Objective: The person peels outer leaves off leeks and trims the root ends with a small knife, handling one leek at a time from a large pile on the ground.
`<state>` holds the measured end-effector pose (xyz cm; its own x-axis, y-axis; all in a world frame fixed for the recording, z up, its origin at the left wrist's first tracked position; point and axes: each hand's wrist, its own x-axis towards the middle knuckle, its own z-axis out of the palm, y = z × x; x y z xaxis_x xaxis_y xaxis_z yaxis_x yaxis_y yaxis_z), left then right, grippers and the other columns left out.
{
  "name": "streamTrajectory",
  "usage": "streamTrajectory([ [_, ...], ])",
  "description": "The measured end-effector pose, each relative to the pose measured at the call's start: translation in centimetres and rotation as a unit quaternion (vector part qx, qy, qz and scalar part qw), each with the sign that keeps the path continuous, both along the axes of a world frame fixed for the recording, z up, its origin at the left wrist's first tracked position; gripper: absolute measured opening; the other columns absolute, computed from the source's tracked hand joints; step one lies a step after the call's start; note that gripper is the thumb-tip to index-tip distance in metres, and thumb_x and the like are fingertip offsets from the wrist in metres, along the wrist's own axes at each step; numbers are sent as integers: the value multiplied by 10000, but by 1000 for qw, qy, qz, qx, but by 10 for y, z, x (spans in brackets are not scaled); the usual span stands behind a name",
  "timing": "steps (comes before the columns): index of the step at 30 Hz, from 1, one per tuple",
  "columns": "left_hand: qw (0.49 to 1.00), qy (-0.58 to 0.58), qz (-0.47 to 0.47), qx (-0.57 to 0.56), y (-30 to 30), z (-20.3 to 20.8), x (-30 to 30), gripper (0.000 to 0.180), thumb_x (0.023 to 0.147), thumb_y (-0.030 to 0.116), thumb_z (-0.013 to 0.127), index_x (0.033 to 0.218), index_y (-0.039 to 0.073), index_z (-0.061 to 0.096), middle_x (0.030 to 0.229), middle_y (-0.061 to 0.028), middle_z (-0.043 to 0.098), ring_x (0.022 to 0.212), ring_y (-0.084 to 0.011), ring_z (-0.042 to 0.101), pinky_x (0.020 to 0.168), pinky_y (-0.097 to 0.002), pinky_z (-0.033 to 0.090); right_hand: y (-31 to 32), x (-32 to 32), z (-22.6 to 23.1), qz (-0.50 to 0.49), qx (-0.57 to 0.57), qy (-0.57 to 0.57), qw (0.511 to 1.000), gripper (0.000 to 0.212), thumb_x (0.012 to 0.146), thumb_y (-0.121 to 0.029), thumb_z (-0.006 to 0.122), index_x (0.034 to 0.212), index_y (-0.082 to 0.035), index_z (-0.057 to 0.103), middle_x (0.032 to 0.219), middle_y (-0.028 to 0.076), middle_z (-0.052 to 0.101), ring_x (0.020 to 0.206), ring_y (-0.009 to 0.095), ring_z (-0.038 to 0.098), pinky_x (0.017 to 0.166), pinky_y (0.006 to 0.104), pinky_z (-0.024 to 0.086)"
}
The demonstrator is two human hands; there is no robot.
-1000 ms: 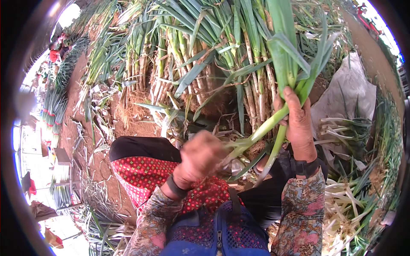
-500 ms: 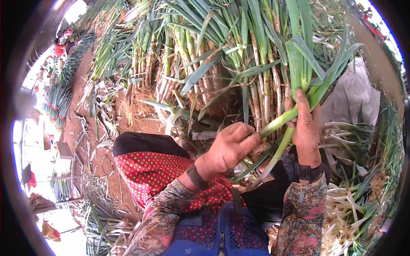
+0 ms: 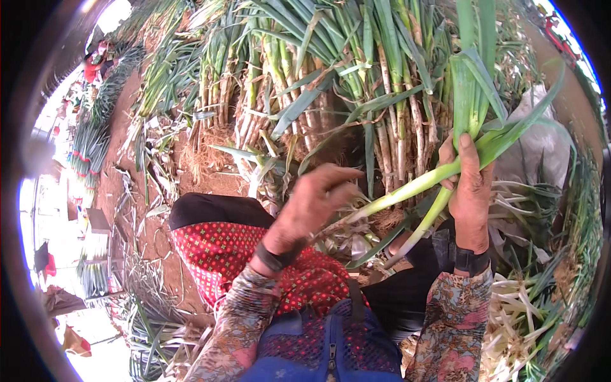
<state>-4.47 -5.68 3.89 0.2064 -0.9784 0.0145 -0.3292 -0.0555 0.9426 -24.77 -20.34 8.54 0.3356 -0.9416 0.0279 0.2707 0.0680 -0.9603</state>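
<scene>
Clamped together in the right hand (image 3: 470, 197) are two long green stalks with pale lower ends (image 3: 407, 189), crossing at the grip. Beyond them spreads a broad bank of leafy green bundles with brown roots (image 3: 398, 38); smaller, a heap of pale, bare stalks (image 3: 509, 302) lies right of the floral-sleeved right forearm (image 3: 452, 318). From the grip, the upper stalk's long axis slants down leftward, its thin pale end just below the blurred left hand (image 3: 318, 197), the nearer hand to that end, fingers parted around nothing visible.
</scene>
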Motion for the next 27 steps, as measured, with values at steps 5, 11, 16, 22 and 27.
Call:
streamTrajectory([
  [5, 994, 16, -97, -57, -11, 14, -33, 211, 868, 29, 661, 1072, -22, 667, 888, -108, 633, 827, -177, 656, 650, -305, 511, 9, 8, -4, 61, -24, 54, 996, 315, 924, -339, 625, 1036, -52, 559, 722, 14, 562, 511, 51, 462, 410, 201, 314],
  [11, 992, 70, -77, -68, -4, 0, -43, 155, 827, 25, 682, 977, -13, 688, 810, -108, 650, 711, -221, 619, 630, -312, 492, 14, 8, -4, 84, -44, 99, 991, 327, 923, -338, 622, 1056, -42, 586, 731, -9, 580, 545, 39, 480, 444, 196, 332],
  [16, 981, 161, -91, 65, -2, 1, -43, 143, 814, 46, 608, 920, -25, 671, 790, -43, 652, 687, -98, 591, 603, -269, 476, 16, 6, -5, 117, -45, 66, 990, 335, 924, -297, 613, 1120, -29, 571, 797, 22, 589, 642, 74, 517, 519, 210, 381],
  [22, 906, 375, -105, 164, 4, 1, -45, 203, 825, 141, 611, 922, -27, 669, 766, 5, 617, 677, -55, 541, 584, -221, 431, 25, 9, 0, 187, -28, 29, 981, 367, 896, -372, 619, 1014, -30, 555, 716, 16, 530, 592, 96, 471, 531, 247, 369],
  [27, 898, 372, -134, 193, 0, -15, -51, 227, 842, 175, 622, 938, -18, 690, 791, -14, 647, 684, -56, 555, 608, -219, 448, 18, -3, -8, 281, 0, -22, 960, 324, 907, -219, 604, 1144, -2, 560, 827, 56, 590, 664, 115, 522, 590, 255, 419],
])
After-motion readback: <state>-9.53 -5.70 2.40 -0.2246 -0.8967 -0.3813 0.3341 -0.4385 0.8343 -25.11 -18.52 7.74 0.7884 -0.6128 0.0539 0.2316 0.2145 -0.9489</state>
